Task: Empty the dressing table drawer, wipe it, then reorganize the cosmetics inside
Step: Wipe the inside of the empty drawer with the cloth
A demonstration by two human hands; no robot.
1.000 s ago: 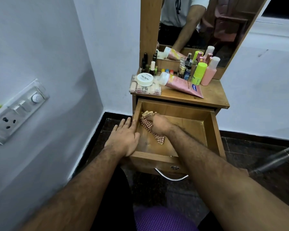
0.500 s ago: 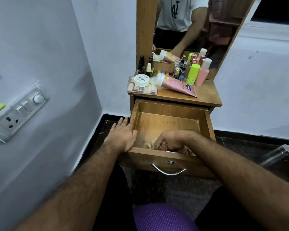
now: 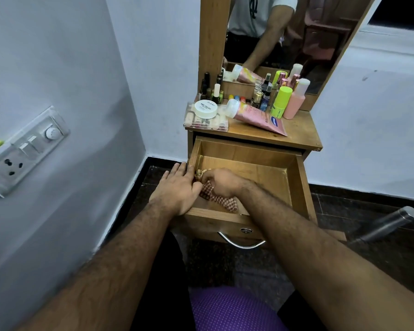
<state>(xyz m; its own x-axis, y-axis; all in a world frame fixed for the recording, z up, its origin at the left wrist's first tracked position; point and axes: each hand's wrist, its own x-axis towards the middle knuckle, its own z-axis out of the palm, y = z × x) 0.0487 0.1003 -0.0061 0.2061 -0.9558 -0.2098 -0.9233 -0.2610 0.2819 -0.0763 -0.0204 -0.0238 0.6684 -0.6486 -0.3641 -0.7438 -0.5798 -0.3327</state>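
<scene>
Clutching the checked cloth [image 3: 219, 198], the right hand [image 3: 221, 183] has swept from the drawer [image 3: 299, 185] front to its left side; left hand [image 3: 178, 187] stays flat on the rim.

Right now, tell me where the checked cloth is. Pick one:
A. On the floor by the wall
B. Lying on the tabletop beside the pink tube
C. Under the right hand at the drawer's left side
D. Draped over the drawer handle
C: the right hand presses the checked cloth onto the floor of the open drawer, near its left wall.
</scene>
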